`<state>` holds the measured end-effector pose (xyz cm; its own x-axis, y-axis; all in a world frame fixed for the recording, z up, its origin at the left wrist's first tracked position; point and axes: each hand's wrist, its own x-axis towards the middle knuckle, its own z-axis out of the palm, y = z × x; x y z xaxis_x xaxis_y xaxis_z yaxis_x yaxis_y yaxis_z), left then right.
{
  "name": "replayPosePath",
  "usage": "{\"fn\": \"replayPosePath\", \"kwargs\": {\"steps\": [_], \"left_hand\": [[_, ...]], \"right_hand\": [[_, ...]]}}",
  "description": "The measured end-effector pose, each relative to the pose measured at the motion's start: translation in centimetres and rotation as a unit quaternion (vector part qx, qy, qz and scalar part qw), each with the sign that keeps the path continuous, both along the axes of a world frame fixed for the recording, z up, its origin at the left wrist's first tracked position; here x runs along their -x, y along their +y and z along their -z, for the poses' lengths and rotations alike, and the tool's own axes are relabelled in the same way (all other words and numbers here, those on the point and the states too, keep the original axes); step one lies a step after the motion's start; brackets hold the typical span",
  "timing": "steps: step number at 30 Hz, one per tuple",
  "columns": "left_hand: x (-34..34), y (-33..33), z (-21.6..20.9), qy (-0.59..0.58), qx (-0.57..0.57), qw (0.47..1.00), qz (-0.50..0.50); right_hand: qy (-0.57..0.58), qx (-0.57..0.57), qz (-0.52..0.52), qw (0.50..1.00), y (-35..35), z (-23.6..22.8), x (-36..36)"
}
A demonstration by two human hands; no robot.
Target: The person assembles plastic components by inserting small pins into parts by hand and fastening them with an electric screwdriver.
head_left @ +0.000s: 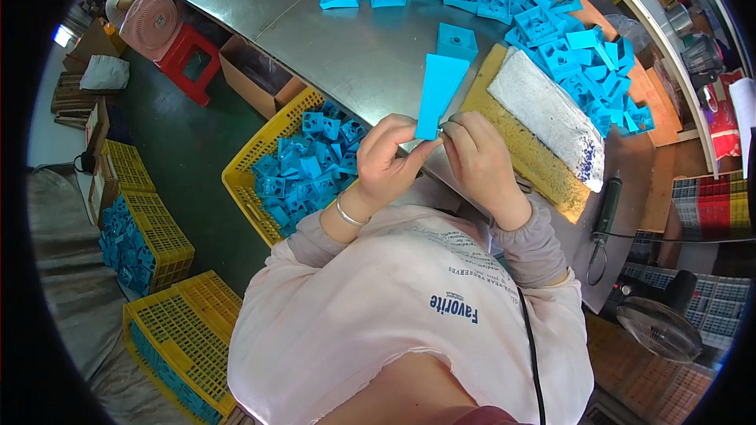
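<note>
A bright blue tapered plastic part [438,88] stands up between my hands, near the front edge of the metal table [276,12]. My left hand [390,159] grips its narrow lower end between thumb and fingers. Against that same end my right hand [477,156] is pinched closed; whatever its fingertips hold is too small and hidden to name. Just beyond lies another blue plastic part [457,42] on the table. To the right of my right hand is a yellow sponge pad [482,86] with a stained white cloth [543,102] on top.
Heaps of blue parts [559,55] cover the table's far and right side. A yellow crate [240,181] of similar parts stands below on the left, near a cardboard box [256,71] and red stool [191,59]. A corded dark tool [609,205] and small fan [660,323] are at right.
</note>
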<state>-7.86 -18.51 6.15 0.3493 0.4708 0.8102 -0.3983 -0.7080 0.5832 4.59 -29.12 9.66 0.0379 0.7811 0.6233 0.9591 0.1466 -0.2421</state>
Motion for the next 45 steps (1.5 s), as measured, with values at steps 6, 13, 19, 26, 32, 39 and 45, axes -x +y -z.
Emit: {"fn": "replayPosePath", "kwargs": {"steps": [6,13,19,26,32,39,45], "left_hand": [[-0.1,-0.1,0.1,-0.020,-0.006,1.000,0.005],[0.3,-0.5,0.2,-0.005,0.006,0.999,0.033],[-0.1,-0.6,0.2,-0.025,0.003,0.999,0.029],[0.0,-0.7,0.3,-0.029,0.019,0.999,0.033],[0.1,-0.6,0.7,-0.031,0.021,0.999,0.036],[0.1,-0.6,1.0,-0.036,0.031,0.998,0.038],[0.3,-0.6,1.0,-0.038,0.050,0.997,0.046]], "right_hand": [[0.015,-0.001,0.004,1.000,-0.3,-0.1,0.2],[0.013,0.017,0.013,1.000,-0.4,0.1,0.1],[0.137,0.048,0.019,0.989,-0.6,0.6,0.2],[0.095,0.019,0.060,0.993,-0.7,0.5,0.6],[0.118,0.023,0.061,0.991,-0.6,0.5,1.0],[0.125,0.033,0.060,0.990,-0.4,0.3,1.3],[0.136,0.059,0.077,0.986,-0.4,0.4,1.2]]}}
